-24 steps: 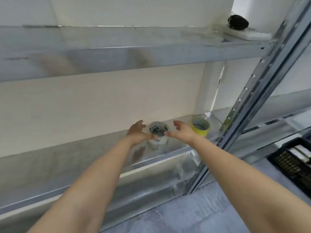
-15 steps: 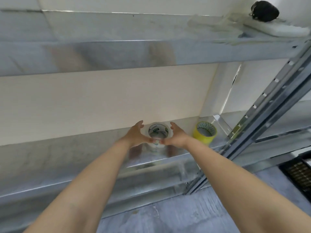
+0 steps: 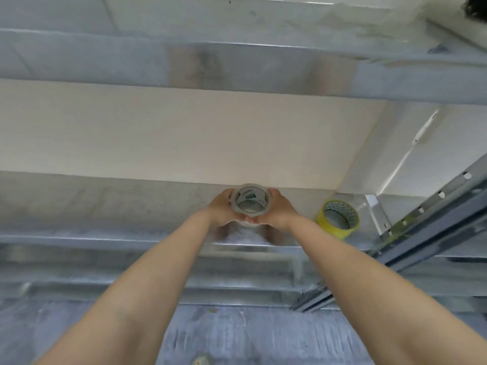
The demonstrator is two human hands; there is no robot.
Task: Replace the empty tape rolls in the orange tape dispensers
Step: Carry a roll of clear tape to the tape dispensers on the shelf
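Observation:
A clear tape roll with a green-printed core stands on the metal shelf, its opening facing up toward me. My left hand wraps its left side and my right hand wraps its right side, the fingertips meeting at the front. To the right, a yellow tape roll lies on the same shelf, apart from my hands. No orange tape dispenser is in view.
An upper metal shelf runs overhead. A perforated steel upright slants along the right. The cream wall closes the back. A dark object sits at the top right corner. Grey floor lies below.
Both hands came together from either side of the clear tape roll and now clasp it. The view has moved closer to the shelf.

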